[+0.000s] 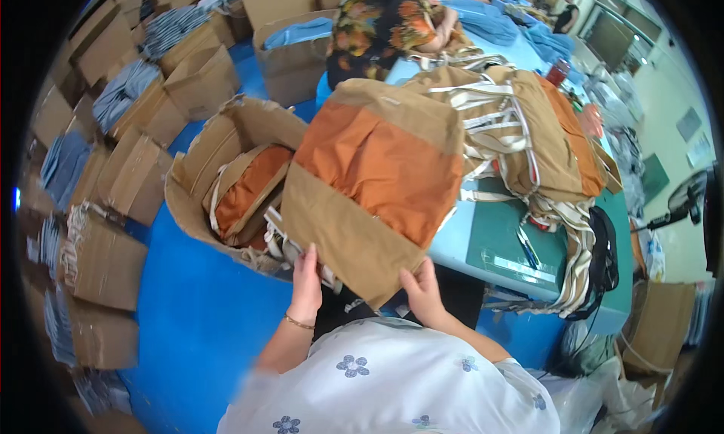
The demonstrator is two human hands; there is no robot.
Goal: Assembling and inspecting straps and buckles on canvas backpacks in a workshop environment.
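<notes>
A tan and orange fabric backpack (369,177) is held up in front of me, its broad panel facing me. My left hand (306,279) grips its lower left edge, the thumb on the front and the other fingers mostly behind the cloth. At the lower right corner my right hand (422,287) pinches the fabric. White straps hang by my left hand. To the left, an open cardboard box (188,200) holds another tan and orange backpack (253,189). More tan bags with white straps (528,125) are piled on the table at the right.
On the table's green mat (501,245) lie blue-handled thread snippers (528,247). Several cardboard boxes (102,283) with folded blue-grey cloth line the left side of the blue floor (196,321). Across the table sits a person in a floral top (377,27). A black fan (686,200) stands far right.
</notes>
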